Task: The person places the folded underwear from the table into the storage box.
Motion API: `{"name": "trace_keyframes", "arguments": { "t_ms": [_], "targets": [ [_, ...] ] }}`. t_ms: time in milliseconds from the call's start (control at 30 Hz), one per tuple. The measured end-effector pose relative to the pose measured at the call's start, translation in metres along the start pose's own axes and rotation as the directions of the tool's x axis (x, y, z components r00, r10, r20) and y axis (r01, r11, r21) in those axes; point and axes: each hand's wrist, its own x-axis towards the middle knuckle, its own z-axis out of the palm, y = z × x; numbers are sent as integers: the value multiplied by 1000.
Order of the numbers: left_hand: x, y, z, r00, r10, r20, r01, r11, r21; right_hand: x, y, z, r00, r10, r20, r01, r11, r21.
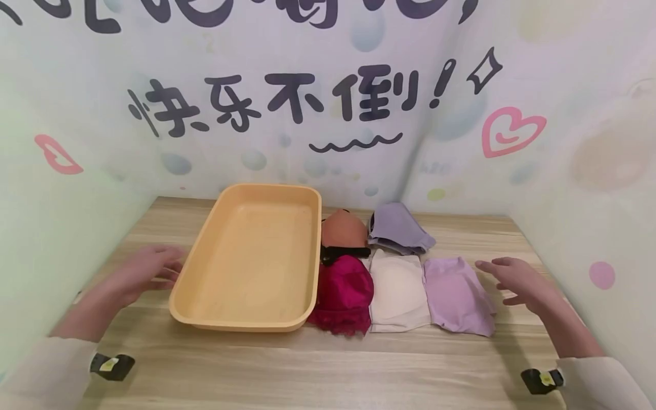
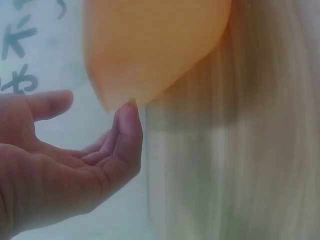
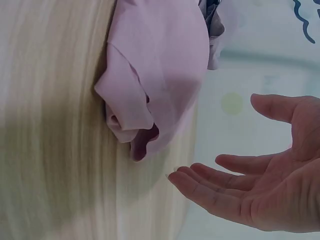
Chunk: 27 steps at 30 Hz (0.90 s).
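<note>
- Head view: yellow-orange, round-cornered rectangular plastic tray [image 1: 251, 262] stands on the pale wooden surface [image 1: 328, 370], beside five fabric garments in mixed colours [image 1: 400, 293], seemingly grouped for easy reach.
- Left hand [image 1: 154, 270]: empty, thumb apart, at the tray's left side; contact unclear.
- Right hand [image 1: 520, 283]: empty, spread, just right of the lilac smooth-fabric garment [image 1: 457, 296], apart.

under soft light, the tray [image 2: 160, 45] looks blurred from the left wrist.
</note>
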Motion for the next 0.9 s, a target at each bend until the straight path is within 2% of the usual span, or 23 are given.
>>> {"name": "trace_keyframes", "arguments": {
  "t_ms": [167,333,633,900],
  "targets": [
    [0,0,3,1000,-25,3,25,998,-54,6,4,-1,999,24,32,-25,999,31],
    [2,0,4,1000,-30,7,31,997,-67,10,8,2,998,51,36,-53,998,46],
    [4,5,5,998,-45,31,48,993,-107,14,10,9,999,33,24,-35,996,84],
    [3,5,5,998,-44,40,48,993,-106,15,10,12,1000,31,5,-31,996,84]
  ]
}}
